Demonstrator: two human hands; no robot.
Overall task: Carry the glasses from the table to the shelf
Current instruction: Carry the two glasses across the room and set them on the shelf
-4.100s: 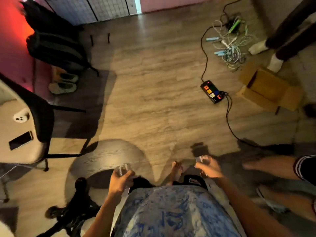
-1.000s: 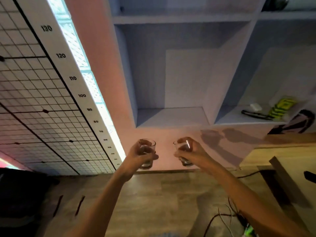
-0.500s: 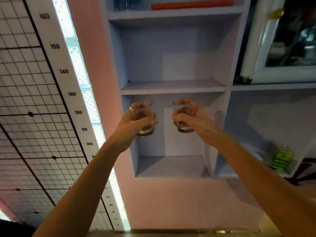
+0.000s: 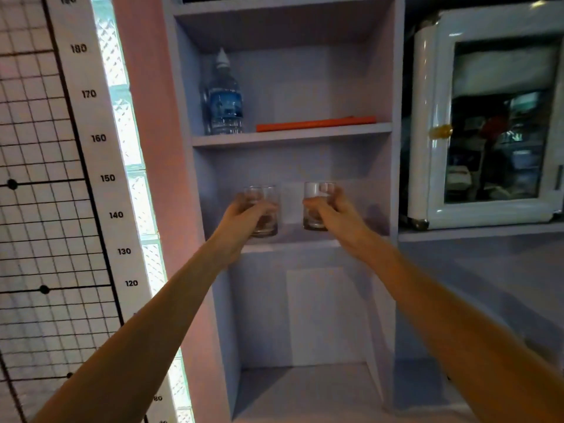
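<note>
Left hand (image 4: 244, 219) grips a short clear glass tumbler (image 4: 263, 193), right hand (image 4: 334, 213) its twin (image 4: 314, 190). Both are now raised to the lilac shelf (image 4: 290, 232), perhaps touching down.

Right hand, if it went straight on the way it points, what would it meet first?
Probably the shelf bay's back wall, its glass touching first; nothing else shows in between, though depth is unclear.

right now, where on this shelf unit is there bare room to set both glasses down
Middle shelf: bare from wall to wall around the left glass and right glass, gripped by the left hand and right hand. Lower compartment floor: bare too. Upper shelf is crowded: water bottle at left, orange flat thing along the front.
</note>
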